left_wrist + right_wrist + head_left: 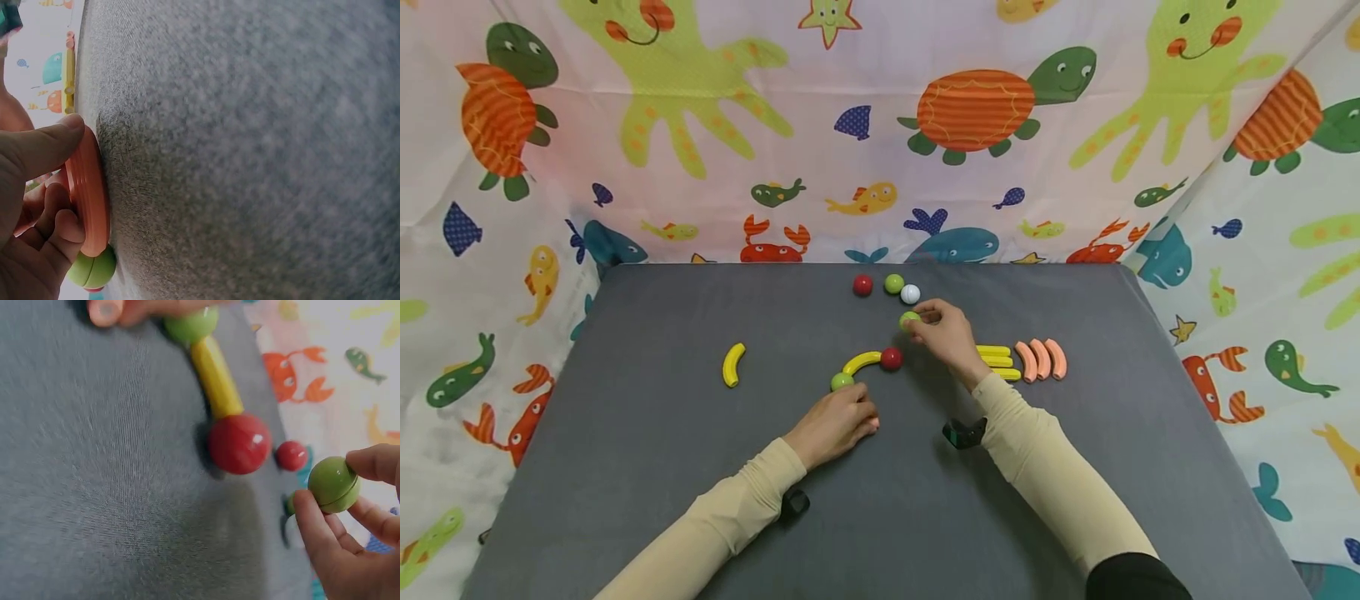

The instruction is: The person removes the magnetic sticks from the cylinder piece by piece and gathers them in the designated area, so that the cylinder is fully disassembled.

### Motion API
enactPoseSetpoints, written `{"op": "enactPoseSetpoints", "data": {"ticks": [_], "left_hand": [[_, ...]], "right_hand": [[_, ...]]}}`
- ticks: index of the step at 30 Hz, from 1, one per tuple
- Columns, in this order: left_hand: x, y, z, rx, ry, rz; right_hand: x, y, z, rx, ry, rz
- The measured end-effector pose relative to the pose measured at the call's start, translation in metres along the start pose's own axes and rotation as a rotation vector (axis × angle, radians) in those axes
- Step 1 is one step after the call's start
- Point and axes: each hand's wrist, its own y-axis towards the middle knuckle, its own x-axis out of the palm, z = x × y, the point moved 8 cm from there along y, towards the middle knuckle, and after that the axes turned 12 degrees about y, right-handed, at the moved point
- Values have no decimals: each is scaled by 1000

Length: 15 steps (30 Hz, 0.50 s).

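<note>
My right hand (946, 335) pinches a green ball (334, 484) between thumb and fingertips, raised over the table in the right wrist view. With thumb and fingers, my left hand (835, 423) grips a salmon-coloured curved stick (90, 194), low over the grey cloth. One end of that stick is right at another green ball (842, 381); the head view mostly hides the stick under the hand. From this ball a yellow curved stick (861, 361) runs to a red ball (891, 359), end to end in a row.
Behind them lie a second red ball (862, 285), a green ball (893, 284) and a white ball (910, 294). Yellow sticks (997, 362) and salmon curved sticks (1041, 360) lie right. A lone yellow curved stick (733, 365) is left. Printed cloth (820, 150) hangs behind the table.
</note>
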Motion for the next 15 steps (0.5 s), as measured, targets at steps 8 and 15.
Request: {"op": "enactPoseSetpoints", "data": {"ticks": [8,15], "left_hand": [[-1,-1,1,-9,2,-9],[-1,-2,0,-5,10,-9]], "right_hand": [[7,23,22,95,23,85],[6,28,28,97,67,112]]}}
